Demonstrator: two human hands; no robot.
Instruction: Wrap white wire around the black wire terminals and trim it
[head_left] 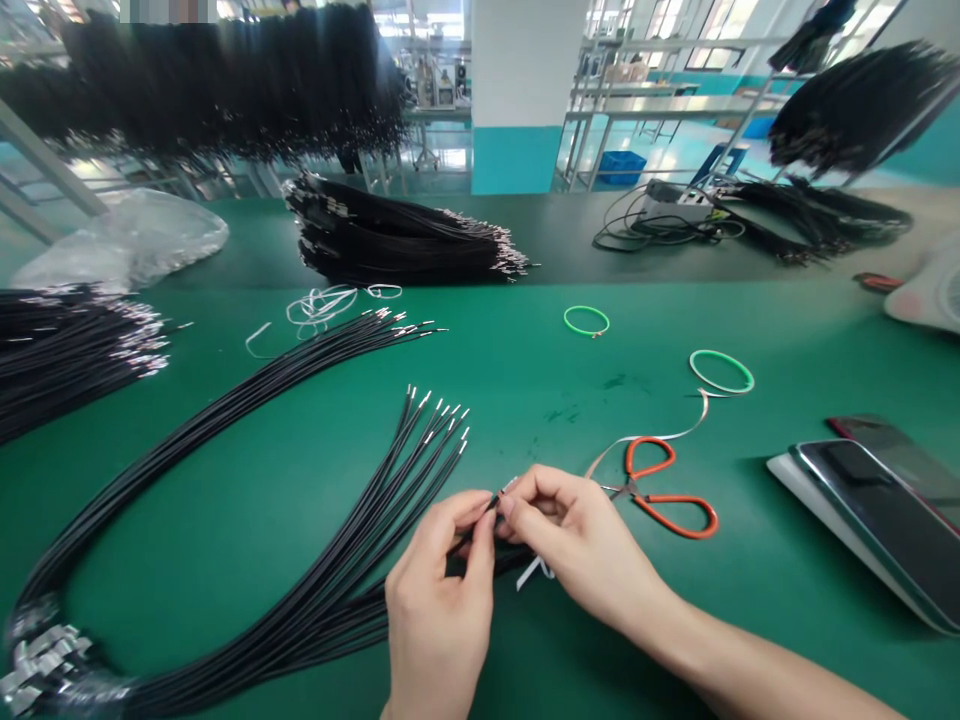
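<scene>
My left hand (439,590) and my right hand (577,540) meet at the near middle of the green table (525,400). Both pinch the end of one thin black wire (491,503) with a small metal tip. That wire belongs to a looped bundle of black wires (300,590) that fans out left of my hands, its metal tips (439,415) pointing away. A second fan of wire ends (390,325) lies farther back. A white strip (536,572) shows under my right hand.
Orange-handled scissors (664,490) lie just right of my hands. Two green rings (586,320) (721,371) and two phones (877,520) are on the right. Stacks of black wires (397,235) (67,345) sit at the back and left, with a plastic bag (127,235).
</scene>
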